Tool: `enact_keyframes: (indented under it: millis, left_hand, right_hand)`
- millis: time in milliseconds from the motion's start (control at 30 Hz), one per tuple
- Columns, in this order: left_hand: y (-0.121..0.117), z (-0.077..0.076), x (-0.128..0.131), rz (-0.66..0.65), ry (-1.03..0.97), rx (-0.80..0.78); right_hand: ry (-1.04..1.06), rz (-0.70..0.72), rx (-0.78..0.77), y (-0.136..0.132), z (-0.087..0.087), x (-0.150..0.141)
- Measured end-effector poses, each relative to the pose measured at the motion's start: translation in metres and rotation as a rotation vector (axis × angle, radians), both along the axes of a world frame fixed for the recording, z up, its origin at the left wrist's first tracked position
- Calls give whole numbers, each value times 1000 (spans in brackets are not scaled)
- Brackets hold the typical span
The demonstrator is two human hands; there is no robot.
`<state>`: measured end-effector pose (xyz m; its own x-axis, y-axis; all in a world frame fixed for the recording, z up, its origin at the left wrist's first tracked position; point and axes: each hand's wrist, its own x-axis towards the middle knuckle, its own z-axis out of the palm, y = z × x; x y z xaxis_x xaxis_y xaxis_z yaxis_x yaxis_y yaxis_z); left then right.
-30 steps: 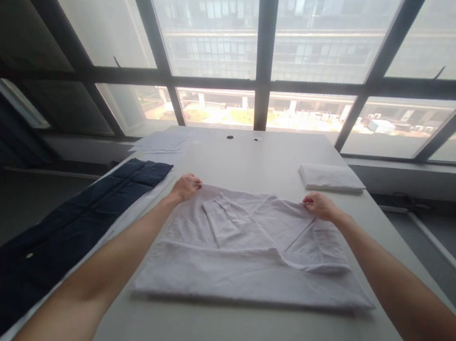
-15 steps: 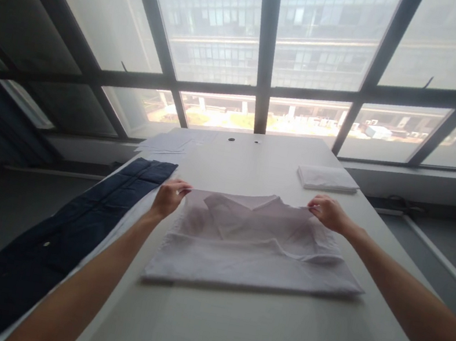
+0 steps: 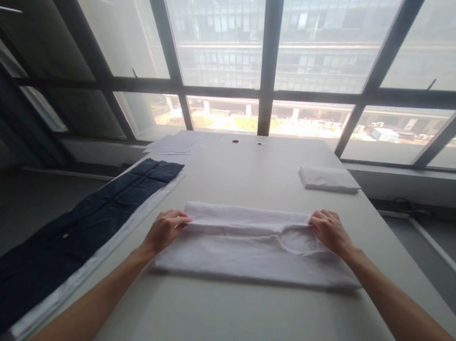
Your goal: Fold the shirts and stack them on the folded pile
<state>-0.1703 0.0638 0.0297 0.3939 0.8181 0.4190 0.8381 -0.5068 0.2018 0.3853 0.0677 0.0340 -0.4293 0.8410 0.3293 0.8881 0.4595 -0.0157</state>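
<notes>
A white T-shirt (image 3: 239, 255) lies in front of me on the table, its far part turned over toward me in a flat strip. The curved neckline shows near the right end of that strip. At the strip's left end, my left hand (image 3: 165, 231) pinches the cloth edge between thumb and fingers. My right hand (image 3: 327, 229) is closed on the fabric at the other end, beside the neckline; its fingertips are partly hidden by the cloth.
Dark blue trousers (image 3: 83, 215) lie along the table's left side, over some white cloth (image 3: 80, 280). A folded white cloth (image 3: 329, 179) rests at the far right, and paper sheets (image 3: 175, 142) at the far left. Large windows stand behind the white table (image 3: 234, 336).
Both hands have come down and nearer, bringing the T-shirt's lifted far edge over onto the rest of it. The cloth stretched between them now lies flat. The view has shifted slightly.
</notes>
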Motion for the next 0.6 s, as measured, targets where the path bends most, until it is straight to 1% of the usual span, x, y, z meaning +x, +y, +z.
enact_keyframes:
  millis: [100,200,267,333,400,500,533,600]
  left_hand:
    - [-5,-3,-1,9,36,-45]
    - [-7,-2,-2,39,76,-128]
    - [-7,1,0,83,115,-160]
    - [-6,7,8,133,130,-137]
    - [-1,14,24,159,91,-78]
    - [15,21,64,125,-20,4]
    - [22,20,80,104,-35,12]
    - [35,15,107,86,-9,-9]
  right_hand:
    - [-4,-18,-22,0,-7,3]
    - [3,-31,-65,0,-9,5]
    - [5,-35,-98,-1,-7,5]
    - [1,-51,-131,-2,-4,4]
    - [-6,-76,-151,-3,0,-1]
    - [25,-114,-137,1,8,-20]
    - [54,-118,-129,3,11,-30]
    - [126,-115,-118,9,13,-53]
